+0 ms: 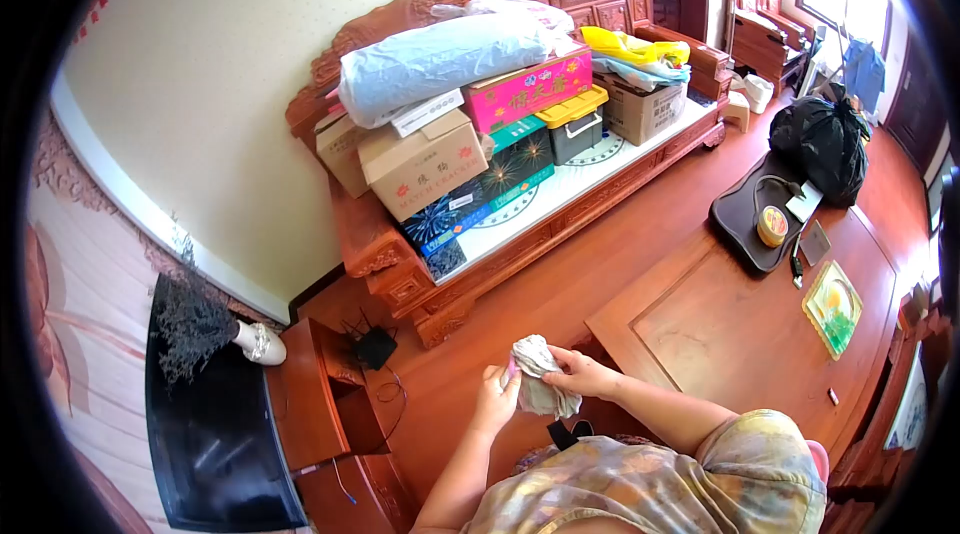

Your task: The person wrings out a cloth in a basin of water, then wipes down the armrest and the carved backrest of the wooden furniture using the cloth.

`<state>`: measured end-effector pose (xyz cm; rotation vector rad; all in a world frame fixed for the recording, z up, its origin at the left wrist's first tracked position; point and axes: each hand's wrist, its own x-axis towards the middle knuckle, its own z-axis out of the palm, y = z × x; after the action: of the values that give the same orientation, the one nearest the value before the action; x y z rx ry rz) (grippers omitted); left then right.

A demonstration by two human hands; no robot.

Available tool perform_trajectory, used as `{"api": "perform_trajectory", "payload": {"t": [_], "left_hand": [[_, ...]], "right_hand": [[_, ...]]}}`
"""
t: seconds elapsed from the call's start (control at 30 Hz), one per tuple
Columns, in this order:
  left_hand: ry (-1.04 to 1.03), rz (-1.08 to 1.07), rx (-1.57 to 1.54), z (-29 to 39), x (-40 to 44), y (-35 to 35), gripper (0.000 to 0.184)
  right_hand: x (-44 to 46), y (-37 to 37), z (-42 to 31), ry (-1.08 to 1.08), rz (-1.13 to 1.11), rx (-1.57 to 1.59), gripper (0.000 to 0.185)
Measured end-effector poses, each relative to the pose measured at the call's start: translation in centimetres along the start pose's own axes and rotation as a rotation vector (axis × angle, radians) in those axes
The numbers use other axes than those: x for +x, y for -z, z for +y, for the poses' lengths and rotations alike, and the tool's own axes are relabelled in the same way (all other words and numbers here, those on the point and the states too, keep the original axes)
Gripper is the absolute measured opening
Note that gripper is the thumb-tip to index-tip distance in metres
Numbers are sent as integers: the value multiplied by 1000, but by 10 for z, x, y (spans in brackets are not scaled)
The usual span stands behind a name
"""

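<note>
A crumpled greyish-white cloth (545, 394) is bunched up between my two hands, in front of my body. My left hand (495, 401) is closed on its left side, and a small pinkish patch shows by the fingers. From the right, my right hand (584, 375) grips the cloth with thumb and fingers. Both hands are held above the floor, just left of the wooden table (650, 334). Part of the cloth hangs down below the fingers.
Ahead stands a carved wooden sofa (560, 224) stacked with cardboard boxes (425, 162) and a wrapped roll (440, 64). A dark tray (735, 224), a black plastic bag (825, 144) and a decorated plate (832, 309) lie on the table. A television (215, 444) and vase (262, 344) are at left.
</note>
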<state>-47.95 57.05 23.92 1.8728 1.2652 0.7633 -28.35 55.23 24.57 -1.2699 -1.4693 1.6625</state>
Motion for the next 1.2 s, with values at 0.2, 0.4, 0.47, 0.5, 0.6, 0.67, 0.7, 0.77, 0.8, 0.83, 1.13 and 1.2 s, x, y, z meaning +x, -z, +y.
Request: {"api": "perform_trajectory", "payload": {"t": [0.2,0.4,0.47,0.5,0.6,0.67,0.7,0.77,0.8,0.83,1.13,1.2], "left_hand": [[534,-219,-760,-33,58,-7,40],[515,-289,-1561,-32,138,13,50],[532,-426,-1802,-36,174,26,47],[531,-438,-1807,-43,191,31,47],[446,-462,-1558,-40,243,58,55],[362,-497,-1454,-39,276,73,56],[287,-520,-1352,-41,294,78,59],[348,-568,-1380,-55,325,80,68],[374,-573,-1318,-53,336,79,70],[403,-580,-1255,-53,345,77,74],[518,-779,-1107,-53,410,16,86],[437,-843,-1041,-47,426,-1,87]], "right_hand": [[42,24,-20,-105,-11,453,54],[97,56,-37,24,7,539,62],[124,71,-46,76,-48,583,55],[136,78,-53,118,-114,626,48],[176,96,-72,3,-39,592,40],[201,104,-84,-46,44,451,46],[216,109,-82,-50,53,411,46],[238,115,-83,9,106,385,44],[245,120,-83,-12,103,423,37],[250,122,-82,-12,126,442,37],[249,164,-53,-85,489,514,32],[243,178,-54,-141,646,464,34]]}}
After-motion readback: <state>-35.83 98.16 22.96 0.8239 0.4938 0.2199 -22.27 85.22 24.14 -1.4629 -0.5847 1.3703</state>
